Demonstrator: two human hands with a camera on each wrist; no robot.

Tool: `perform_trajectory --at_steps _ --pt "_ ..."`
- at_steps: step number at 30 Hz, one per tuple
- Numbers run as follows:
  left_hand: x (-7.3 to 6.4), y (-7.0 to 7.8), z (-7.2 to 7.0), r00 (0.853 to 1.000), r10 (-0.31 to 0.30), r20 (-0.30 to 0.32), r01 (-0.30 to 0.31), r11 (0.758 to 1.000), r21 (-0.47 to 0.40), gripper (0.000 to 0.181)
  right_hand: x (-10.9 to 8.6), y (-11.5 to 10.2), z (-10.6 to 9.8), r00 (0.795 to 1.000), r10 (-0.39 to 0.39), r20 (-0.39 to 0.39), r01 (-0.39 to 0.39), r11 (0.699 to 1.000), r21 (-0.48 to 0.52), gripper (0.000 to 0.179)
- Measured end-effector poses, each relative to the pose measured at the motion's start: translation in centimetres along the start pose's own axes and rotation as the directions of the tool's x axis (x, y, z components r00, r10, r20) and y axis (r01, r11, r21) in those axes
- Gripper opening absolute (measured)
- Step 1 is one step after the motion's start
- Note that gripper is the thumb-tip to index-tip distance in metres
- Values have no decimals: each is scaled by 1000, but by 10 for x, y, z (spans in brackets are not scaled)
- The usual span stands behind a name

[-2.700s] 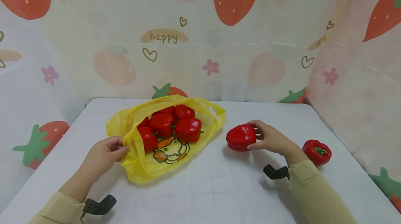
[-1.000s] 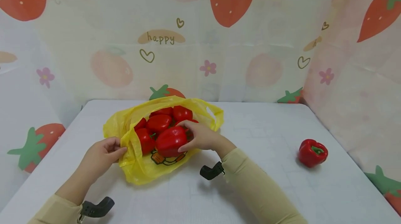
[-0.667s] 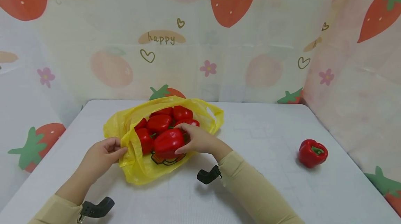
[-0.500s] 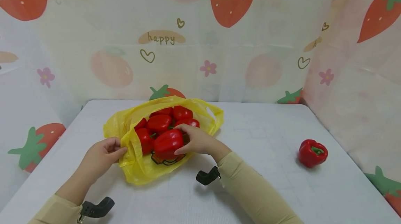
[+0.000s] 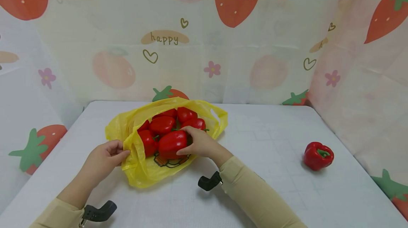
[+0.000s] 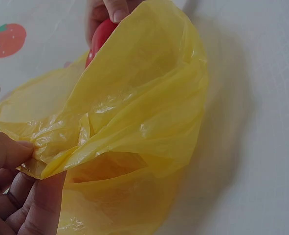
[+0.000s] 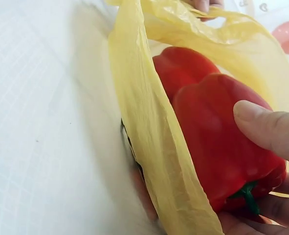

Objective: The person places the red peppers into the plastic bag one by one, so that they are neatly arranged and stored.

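Observation:
A yellow plastic bag (image 5: pixel 140 174) lies on its side on the white table, its mouth facing me. Inside it sit several red bell peppers (image 5: pixel 162 125). My left hand (image 5: pixel 106 157) pinches the bag's left edge between thumb and fingers, as the left wrist view shows closely. At the mouth, my right hand (image 5: pixel 204 144) holds a bell pepper (image 7: pixel 222 137) by its stem end, thumb on one side and fingers on the other. That pepper is within the bag's opening, beside the others. The bag's front layer hides part of it in the right wrist view.
One more red bell pepper (image 5: pixel 318 156) stands alone on the right of the white table (image 5: pixel 255 125), its green stem towards me. A curtain (image 5: pixel 191 43) printed with strawberries hangs behind the table and at both sides.
My right hand has carried the bell pepper leftwards from the table into the bag's mouth, with only slight movement in the last half second. The left hand keeps its hold on the bag.

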State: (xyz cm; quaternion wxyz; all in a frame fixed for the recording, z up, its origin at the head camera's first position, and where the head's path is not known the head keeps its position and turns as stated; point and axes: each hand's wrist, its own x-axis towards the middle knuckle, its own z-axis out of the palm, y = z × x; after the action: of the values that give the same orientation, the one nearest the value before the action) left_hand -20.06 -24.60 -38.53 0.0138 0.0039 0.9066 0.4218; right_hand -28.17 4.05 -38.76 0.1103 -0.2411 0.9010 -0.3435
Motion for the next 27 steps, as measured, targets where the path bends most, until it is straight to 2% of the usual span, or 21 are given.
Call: perform_trajectory --at_steps 14,27 --pt "0 -1 1 1000 0 0 0 1000 -5 28 4 1 6 999 31 14 -30 998 -49 72" --pt "-1 -1 1 1000 -3 -3 3 1000 -11 28 7 5 8 1000 8 -16 -7 1000 19 66"
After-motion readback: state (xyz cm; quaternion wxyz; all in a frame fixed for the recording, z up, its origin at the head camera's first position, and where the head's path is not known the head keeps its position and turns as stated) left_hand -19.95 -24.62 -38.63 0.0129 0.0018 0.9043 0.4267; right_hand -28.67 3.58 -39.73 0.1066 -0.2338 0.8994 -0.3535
